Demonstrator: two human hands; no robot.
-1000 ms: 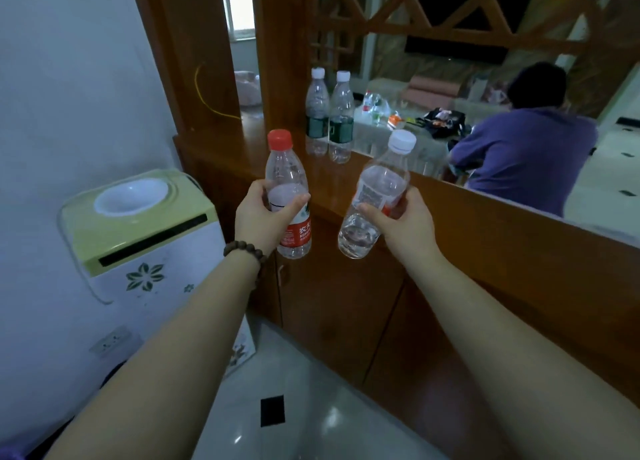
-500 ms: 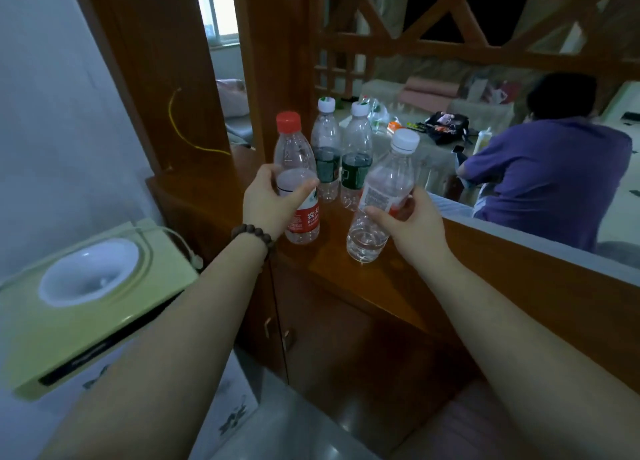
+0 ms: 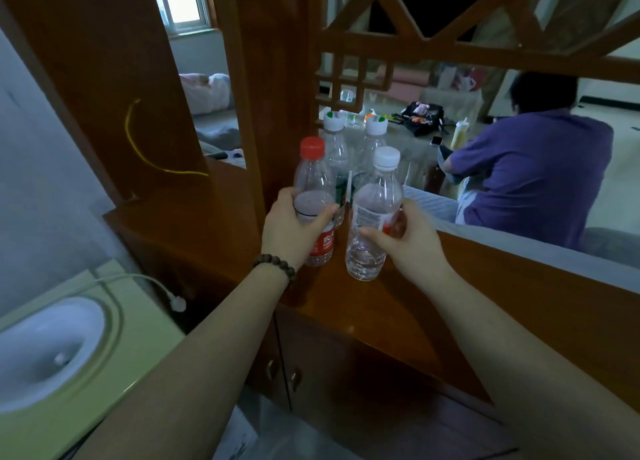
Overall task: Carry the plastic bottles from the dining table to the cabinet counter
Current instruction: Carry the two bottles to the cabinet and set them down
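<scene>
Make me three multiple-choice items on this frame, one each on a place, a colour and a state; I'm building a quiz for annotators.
1. Where do the two bottles that nobody holds stand?
A. on the water dispenser
B. on the cabinet counter, behind the held bottles
C. on the floor

2. What colour is the cap of the bottle in the left hand?
A. red
B. green
C. black

3. What is the right hand doing?
A. hanging open and idle
B. pressing flat on the counter
C. gripping a bottle with a white cap

Answers:
1 B: the two unheld bottles stand on the cabinet counter, behind the held pair.
2 A: the red-capped bottle sits in the left hand.
3 C: the right hand curls round the white-capped bottle.
</scene>
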